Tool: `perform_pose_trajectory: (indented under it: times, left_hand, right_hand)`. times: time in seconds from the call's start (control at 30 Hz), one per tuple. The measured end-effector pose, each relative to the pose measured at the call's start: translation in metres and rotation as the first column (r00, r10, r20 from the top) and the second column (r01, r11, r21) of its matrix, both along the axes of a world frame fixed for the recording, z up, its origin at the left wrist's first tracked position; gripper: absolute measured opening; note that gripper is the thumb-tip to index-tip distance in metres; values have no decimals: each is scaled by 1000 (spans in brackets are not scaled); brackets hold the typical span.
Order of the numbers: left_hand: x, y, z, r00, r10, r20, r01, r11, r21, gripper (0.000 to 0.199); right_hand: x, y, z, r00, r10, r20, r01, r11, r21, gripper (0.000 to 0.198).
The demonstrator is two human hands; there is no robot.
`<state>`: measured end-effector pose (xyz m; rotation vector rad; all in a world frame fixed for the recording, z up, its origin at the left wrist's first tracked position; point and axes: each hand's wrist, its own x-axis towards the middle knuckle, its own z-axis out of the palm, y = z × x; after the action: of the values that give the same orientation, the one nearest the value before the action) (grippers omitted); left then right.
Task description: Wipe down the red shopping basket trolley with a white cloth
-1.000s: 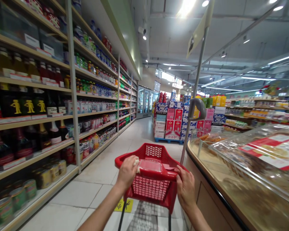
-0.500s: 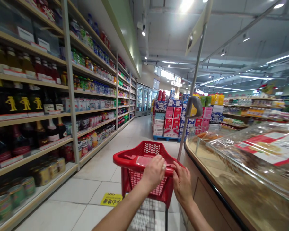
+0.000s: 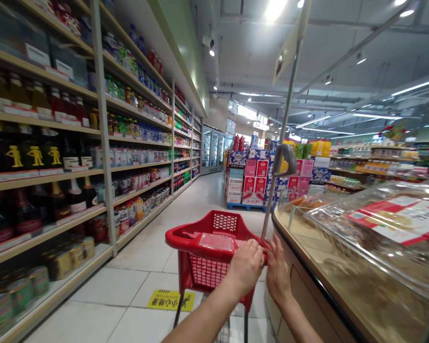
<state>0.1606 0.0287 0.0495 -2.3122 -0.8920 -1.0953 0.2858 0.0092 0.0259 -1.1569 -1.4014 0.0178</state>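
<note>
In front of me stands a red plastic shopping cart (image 3: 225, 220) with pierced basket walls and a thick curved handle (image 3: 186, 242). My left hand (image 3: 246, 264) is closed over the right part of the handle, its fingers hiding the grip beneath. Beside it, my right hand (image 3: 278, 267) has its fingers stretched upward and apart. Some of its fingertips touch the handle's right corner, near the thin metal pole (image 3: 277, 171). A clear panel (image 3: 216, 241) is set in the middle of the handle.
Shelves of bottles and cans (image 3: 76, 186) line the left. On the right, a curved counter (image 3: 295, 243) holds clear food packs (image 3: 379, 224) close to the cart. Ahead stand stacked drink cartons (image 3: 255, 176) on a blue pallet. A yellow floor sign (image 3: 169, 300) lies left of the cart.
My left hand has slid right along the handle, closer to my right hand. My right hand has shifted slightly right, its fingers straighter and looser. The cart has moved slightly left in view.
</note>
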Motion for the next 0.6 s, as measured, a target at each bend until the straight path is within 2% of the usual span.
perform_pose_trajectory:
  times: [0.07, 0.17, 0.27, 0.33, 0.4, 0.47, 0.53, 0.6]
  left_hand:
    - [4, -3, -3, 999, -39, -7, 39, 999, 38, 25]
    - [-35, 2, 1, 1000, -21, 23, 19, 998, 59, 28]
    - [-69, 8, 8, 976, 145, 163, -143, 989, -28, 30]
    - [-64, 8, 7, 954, 220, 206, -209, 975, -72, 29]
    - [-42, 4, 3, 977, 158, 141, -153, 987, -44, 28]
    - [-23, 0, -2, 999, 22, 25, -22, 1000, 9, 27]
    - [-23, -2, -4, 999, -47, -26, 48, 998, 30, 28]
    - [-42, 0, -1, 1000, -17, 15, 17, 1000, 20, 30]
  right_hand:
    - [4, -1, 1, 1000, 14, -14, -14, 1000, -17, 49]
    - [7, -2, 4, 999, 28, -26, -30, 997, -66, 49]
    - [3, -1, 5, 999, 27, -43, -30, 997, -69, 49]
    - [-1, 0, 3, 999, 32, -36, -33, 999, -37, 49]
    - [-2, 1, 0, 999, 39, -14, -39, 999, -3, 49]
    - [1, 2, -4, 999, 36, 20, -37, 999, 14, 48]
    - [6, 2, -5, 997, 19, 72, -21, 999, 25, 47]
    - [11, 1, -4, 992, -4, 125, 1, 1000, 27, 47]
